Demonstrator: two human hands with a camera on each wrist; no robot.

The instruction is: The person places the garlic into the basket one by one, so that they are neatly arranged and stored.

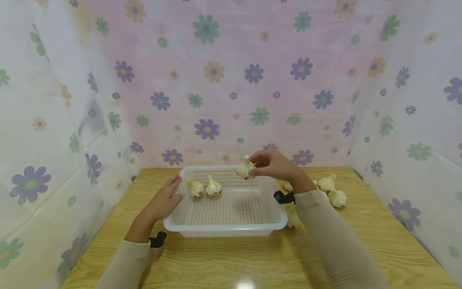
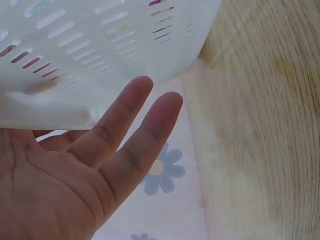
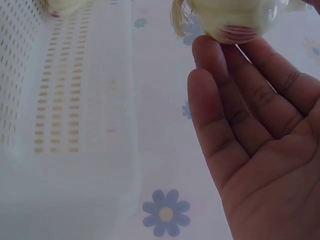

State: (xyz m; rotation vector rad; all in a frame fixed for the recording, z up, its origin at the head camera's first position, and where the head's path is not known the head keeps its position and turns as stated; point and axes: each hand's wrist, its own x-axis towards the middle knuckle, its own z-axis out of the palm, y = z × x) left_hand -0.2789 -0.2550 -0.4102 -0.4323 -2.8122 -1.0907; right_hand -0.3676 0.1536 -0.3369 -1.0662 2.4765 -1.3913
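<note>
Right hand point(image 1: 273, 165) pinches purple-streaked garlic point(image 1: 244, 170); roots point(image 3: 178, 18), probably.

Head view, counts. Hands: 2, left hand point(image 1: 164, 201) left of centre, right hand point(image 1: 273, 165) centre. White basket point(image 1: 225, 227): 1, mid-frame. Garlic bulbs point(image 1: 214, 187): 2 in the basket's upper left; held bulb point(image 1: 245, 169): 1, centre; loose bulbs point(image 1: 337, 198): at least 4, centre right, exact number hidden by the arm. Beige sleeves point(image 1: 124, 265): 2, lower left and right. Black wrist pieces point(image 1: 158, 240): 2. Wooden table point(image 1: 216, 263): 1, lower half.
</note>
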